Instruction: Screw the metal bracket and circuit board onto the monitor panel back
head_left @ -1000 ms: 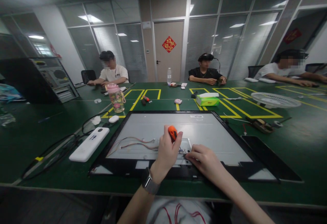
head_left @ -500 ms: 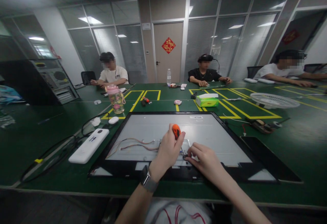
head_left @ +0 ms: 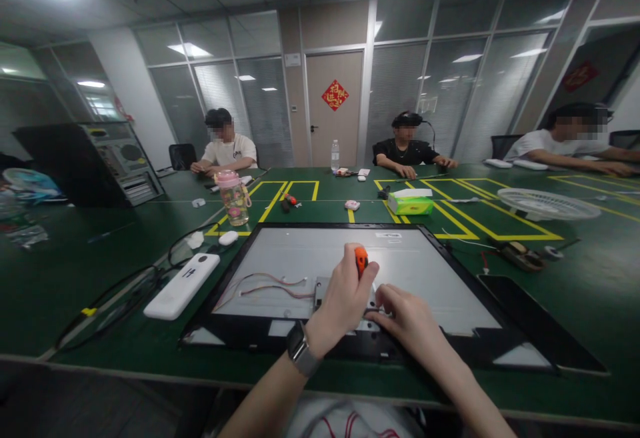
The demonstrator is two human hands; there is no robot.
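Note:
My left hand (head_left: 345,291) is wrapped round the orange-and-black handle of a screwdriver (head_left: 361,261), held upright over the back of a flat display panel (head_left: 280,248). The screwdriver's tip is hidden behind my fingers. Close beside it, my right hand (head_left: 403,311) has thumb and fingers pinched together at the edge of a small metal box (head_left: 320,288) on the panel. Something small and dark shows at those fingertips, too small to name. Thin cables (head_left: 275,285) run left from the metal box across the grey sheet.
Left of the panel lie a white power bank (head_left: 183,288), black cables (head_left: 107,305) and a pink-lidded bottle (head_left: 233,199). A black slab (head_left: 540,325) lies at the right. Farther back are a tissue pack (head_left: 410,203) and a white round grille (head_left: 547,205). Several people sit across the table.
The view has shifted slightly. My left hand, still round the screwdriver, has moved a little right over the panel, and the handle stands more upright. My right hand stays pinched at nearly the same spot.

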